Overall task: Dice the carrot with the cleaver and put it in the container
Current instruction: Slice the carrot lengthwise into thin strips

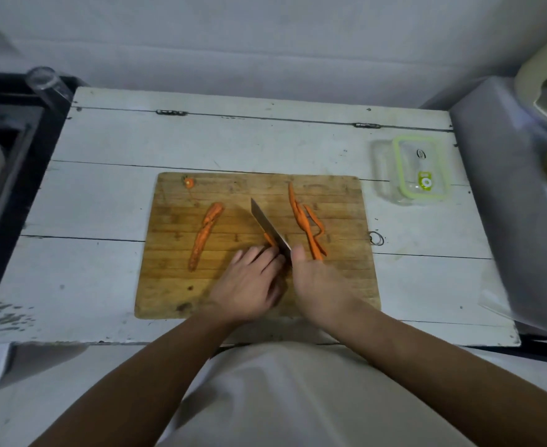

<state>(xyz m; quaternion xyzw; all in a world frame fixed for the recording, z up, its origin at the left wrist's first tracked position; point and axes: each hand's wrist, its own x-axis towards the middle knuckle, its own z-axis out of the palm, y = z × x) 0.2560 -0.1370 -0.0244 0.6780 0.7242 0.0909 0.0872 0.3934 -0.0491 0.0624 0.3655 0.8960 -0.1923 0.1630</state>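
Note:
On the wooden cutting board [175,285] the cleaver [267,225] stands edge-down over a carrot piece [269,240]. My right hand [317,285] grips the cleaver's handle, which the hand hides. My left hand [249,282] holds down the near end of that carrot piece, fingers beside the blade. A long carrot strip [204,235] lies on the board's left. Several thin carrot strips [307,227] lie on its right. A small carrot end [189,182] sits at the far left corner. The clear container [383,175] with its green-rimmed lid [420,167] stands beyond the board's right corner.
The board lies on a white plank table [104,195]. A black sink unit [14,175] with a glass [44,80] borders the left. A grey covered object [517,195] stands at the right edge. A small metal ring [376,238] lies just right of the board.

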